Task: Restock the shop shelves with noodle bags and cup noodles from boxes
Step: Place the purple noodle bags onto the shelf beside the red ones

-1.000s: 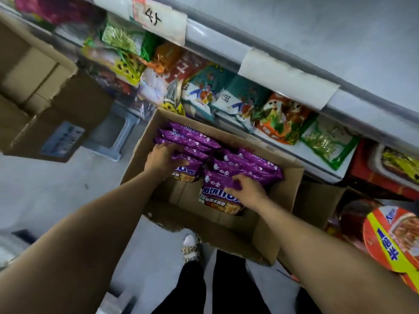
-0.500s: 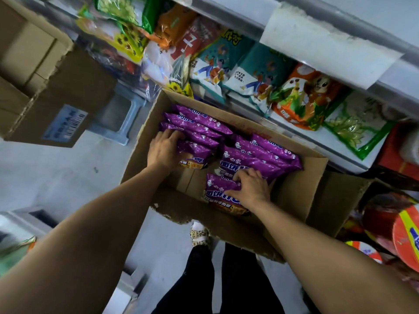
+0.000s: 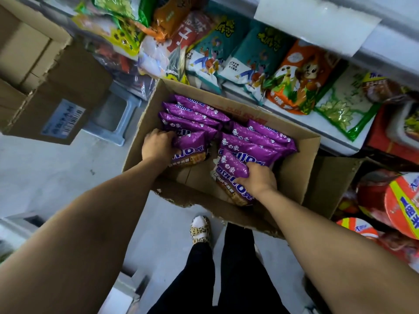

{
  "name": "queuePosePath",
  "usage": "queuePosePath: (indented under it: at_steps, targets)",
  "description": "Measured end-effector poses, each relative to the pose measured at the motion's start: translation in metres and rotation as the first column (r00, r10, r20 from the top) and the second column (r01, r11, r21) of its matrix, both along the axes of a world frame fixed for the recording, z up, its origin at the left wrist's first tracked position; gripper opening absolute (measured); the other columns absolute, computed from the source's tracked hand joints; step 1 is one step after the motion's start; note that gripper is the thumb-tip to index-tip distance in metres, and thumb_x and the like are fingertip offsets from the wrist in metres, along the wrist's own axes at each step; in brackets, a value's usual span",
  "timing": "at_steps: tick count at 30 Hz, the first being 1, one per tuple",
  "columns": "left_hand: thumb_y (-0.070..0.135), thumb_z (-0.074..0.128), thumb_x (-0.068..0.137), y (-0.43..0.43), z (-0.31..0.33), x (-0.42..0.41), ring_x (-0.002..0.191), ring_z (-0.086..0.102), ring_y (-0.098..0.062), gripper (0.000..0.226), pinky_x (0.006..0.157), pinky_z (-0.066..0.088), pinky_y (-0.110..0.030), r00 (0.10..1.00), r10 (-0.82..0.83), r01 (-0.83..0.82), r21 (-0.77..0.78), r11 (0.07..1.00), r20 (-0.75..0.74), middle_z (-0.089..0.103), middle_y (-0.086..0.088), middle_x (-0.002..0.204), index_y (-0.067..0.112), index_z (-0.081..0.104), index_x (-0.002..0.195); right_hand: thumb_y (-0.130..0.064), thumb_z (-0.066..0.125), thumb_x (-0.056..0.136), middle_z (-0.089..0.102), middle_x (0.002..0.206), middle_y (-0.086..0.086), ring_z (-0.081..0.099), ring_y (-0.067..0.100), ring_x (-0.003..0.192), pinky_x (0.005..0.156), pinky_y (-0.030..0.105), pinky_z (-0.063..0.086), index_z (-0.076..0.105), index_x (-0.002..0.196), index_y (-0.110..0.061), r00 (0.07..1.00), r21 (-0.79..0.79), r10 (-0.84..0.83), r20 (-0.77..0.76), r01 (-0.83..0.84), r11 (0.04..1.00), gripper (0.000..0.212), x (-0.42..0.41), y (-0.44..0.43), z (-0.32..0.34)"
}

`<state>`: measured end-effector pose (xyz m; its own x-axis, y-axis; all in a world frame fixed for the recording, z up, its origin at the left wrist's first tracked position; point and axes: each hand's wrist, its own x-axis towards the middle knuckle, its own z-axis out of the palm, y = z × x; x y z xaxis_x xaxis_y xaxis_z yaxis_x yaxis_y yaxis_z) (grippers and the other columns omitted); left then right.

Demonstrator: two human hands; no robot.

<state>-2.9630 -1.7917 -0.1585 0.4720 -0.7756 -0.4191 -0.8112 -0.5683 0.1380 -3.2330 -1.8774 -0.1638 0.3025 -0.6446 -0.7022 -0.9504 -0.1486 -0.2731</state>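
Two hands are working inside one open cardboard box (image 3: 297,173), which is sitting on the floor against the bottom shelf (image 3: 335,143). The noodle bags are standing on edge in two rows along the box's far side, and four purple tops are showing in each row, though the left row may be hiding another. Each bag is showing glossy purple film with white and blue lettering and a yellow-orange band lower down. The left hand (image 3: 158,143) is gripping the nearest left-row bag (image 3: 191,143) near the box's left wall, with its fingers tucked behind the bag. The right hand (image 3: 258,180) is curling round the nearest right-row bag (image 3: 231,166) close to the torn near edge. Two red-and-orange cup noodles (image 3: 403,200) are showing beyond the box's right wall, and a second cardboard box (image 3: 63,118) with a barcode label is sitting off to the left.
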Motion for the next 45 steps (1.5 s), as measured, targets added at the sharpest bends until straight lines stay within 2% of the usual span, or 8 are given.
queuePosePath:
  at_steps: [10, 14, 20, 27, 32, 35, 40, 45]
  targets:
    - [0.037, 0.081, 0.074, -0.013, 0.104, 0.001, 0.103, 0.062, -0.034, 0.054, 0.090, 0.052, -0.045, 0.975, 0.135, -0.156, -0.113, 0.981, -0.176, 0.067, -0.012, 0.113, 0.017, 0.057, 0.119, -0.048, 0.072, 0.087, 0.068, 0.118, 0.008, 0.063, 0.031, 0.111, 0.089, 0.038, 0.051, 0.062, 0.116, -0.019, 0.995, -0.226, -0.099, -0.014, 0.093, 0.970, 0.043, -0.024, -0.021, 0.096]
    - [0.036, 0.084, 0.072, -0.019, 0.156, 0.001, 0.103, 0.064, -0.031, 0.053, 0.085, 0.050, -0.038, 0.969, 0.113, -0.155, -0.188, 0.970, -0.220, 0.069, -0.010, 0.114, 0.017, 0.061, 0.116, -0.051, 0.072, 0.086, 0.068, 0.114, 0.008, 0.064, 0.031, 0.107, 0.086, 0.038, 0.052, 0.063, 0.114, -0.019, 0.993, -0.313, -0.116, 0.011, 0.114, 0.943, 0.044, -0.028, -0.030, 0.147]
    - [0.036, 0.086, 0.071, -0.023, 0.235, -0.001, 0.088, 0.060, -0.027, 0.051, 0.072, 0.044, -0.031, 0.964, 0.035, -0.120, -0.316, 0.941, -0.264, 0.067, -0.014, 0.105, 0.008, 0.062, 0.106, -0.047, 0.073, 0.086, 0.069, 0.111, 0.009, 0.066, 0.031, 0.101, 0.086, 0.041, 0.053, 0.061, 0.110, -0.018, 0.976, -0.432, -0.160, 0.150, 0.210, 0.877, 0.040, -0.039, -0.037, 0.230]
    - [0.027, 0.086, 0.072, -0.029, 0.329, -0.012, 0.073, 0.068, -0.020, 0.041, 0.064, 0.056, -0.032, 0.936, -0.063, -0.102, -0.440, 0.892, -0.345, 0.071, -0.008, 0.094, 0.010, 0.064, 0.102, -0.041, 0.078, 0.083, 0.069, 0.118, 0.007, 0.066, 0.027, 0.101, 0.075, 0.032, 0.047, 0.056, 0.122, -0.019, 0.938, -0.542, -0.139, 0.318, 0.300, 0.785, 0.050, -0.062, -0.032, 0.331]
    - [0.034, 0.085, 0.072, -0.039, 0.402, -0.030, 0.076, 0.066, -0.021, 0.042, 0.066, 0.050, -0.028, 0.954, -0.165, 0.008, -0.530, 0.848, -0.249, 0.070, -0.008, 0.093, 0.012, 0.067, 0.103, -0.038, 0.084, 0.078, 0.069, 0.113, 0.003, 0.066, 0.024, 0.096, 0.081, 0.033, 0.051, 0.059, 0.116, -0.023, 0.894, -0.580, -0.134, 0.428, 0.386, 0.717, 0.048, -0.086, -0.032, 0.405]
    - [0.037, 0.084, 0.073, -0.044, 0.443, -0.041, 0.069, 0.065, -0.014, 0.037, 0.061, 0.049, -0.027, 0.954, -0.227, 0.080, -0.561, 0.824, -0.196, 0.069, -0.003, 0.083, 0.016, 0.068, 0.099, -0.029, 0.084, 0.079, 0.067, 0.104, 0.001, 0.066, 0.018, 0.082, 0.068, 0.032, 0.055, 0.055, 0.107, -0.022, 0.851, -0.541, -0.113, 0.513, 0.423, 0.727, 0.042, -0.103, -0.036, 0.444]
    - [0.034, 0.083, 0.075, -0.061, 0.506, -0.062, 0.073, 0.068, -0.019, 0.031, 0.060, 0.054, -0.030, 0.930, -0.317, 0.142, -0.614, 0.776, -0.185, 0.070, -0.004, 0.085, 0.016, 0.063, 0.092, -0.027, 0.085, 0.079, 0.065, 0.100, 0.000, 0.069, 0.020, 0.084, 0.072, 0.037, 0.060, 0.055, 0.110, -0.018, 0.842, -0.579, -0.056, 0.537, 0.416, 0.701, 0.044, -0.133, -0.045, 0.513]
    - [0.035, 0.084, 0.073, -0.086, 0.555, -0.083, 0.078, 0.072, -0.022, 0.033, 0.069, 0.060, -0.036, 0.905, -0.391, 0.213, -0.618, 0.757, -0.168, 0.073, -0.005, 0.087, 0.016, 0.066, 0.093, -0.023, 0.086, 0.077, 0.070, 0.092, 0.000, 0.071, 0.015, 0.074, 0.061, 0.031, 0.059, 0.060, 0.100, -0.021, 0.847, -0.621, 0.004, 0.531, 0.386, 0.682, 0.035, -0.167, -0.062, 0.573]
